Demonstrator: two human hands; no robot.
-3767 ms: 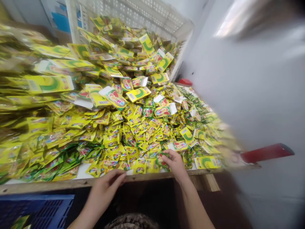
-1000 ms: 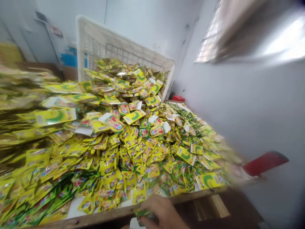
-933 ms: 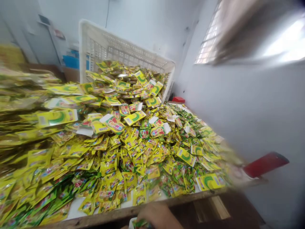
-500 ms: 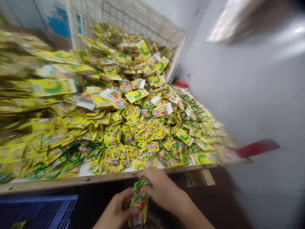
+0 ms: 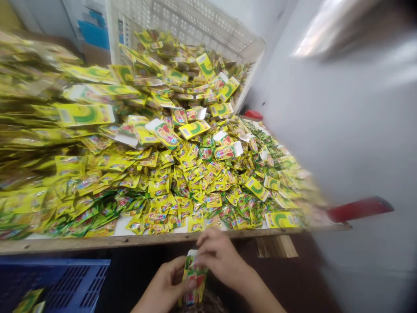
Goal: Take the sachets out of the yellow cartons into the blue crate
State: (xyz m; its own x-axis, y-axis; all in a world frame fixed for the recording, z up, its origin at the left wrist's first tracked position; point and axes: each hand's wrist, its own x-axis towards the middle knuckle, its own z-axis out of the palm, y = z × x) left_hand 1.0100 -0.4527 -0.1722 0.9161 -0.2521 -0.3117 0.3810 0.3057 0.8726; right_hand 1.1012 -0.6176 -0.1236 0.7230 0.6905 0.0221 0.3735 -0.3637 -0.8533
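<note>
So a few seconds back both hands were up at the bench edge, picking through the loose sachets. Now they've dropped below that edge and come together on one pack (image 5: 194, 282). It has left the pile and sits between my hands, in front of my lap.

My left hand (image 5: 164, 289) is wrapped round the lower half, thumb lying across the printed front. My right hand (image 5: 221, 263) is closed on the top end, fingertips pinching where a white flap shows. Compared with half a second ago, hardly anything has moved. The grip is the same and the pack is upright, so as I read it I'm past picking and into fiddling with that top end. The pack is blurry, so I can't tell if the flap is open or tucked in.

Other stuff around:
- The bench (image 5: 97, 242) has its wooden edge just beyond my right-hand knuckles. Heaped on it is a pile of sachets (image 5: 182, 191), all yellow and green.
- Further out from both hands, flat cartons (image 5: 84, 114) in the same colours are stacked higher, spilling out of a white crate (image 5: 195, 21) tipped at the far end.
- A blue crate (image 5: 65, 287) sits out past my left hand, lower than the bench, with a couple of packs in its near corner.
- A red thing (image 5: 360, 208) sticks out well off beyond my right hand. It's too smeared to name.

Nothing sits between the hands and the pack. The nearest obstacle is the bench edge just above them.
</note>
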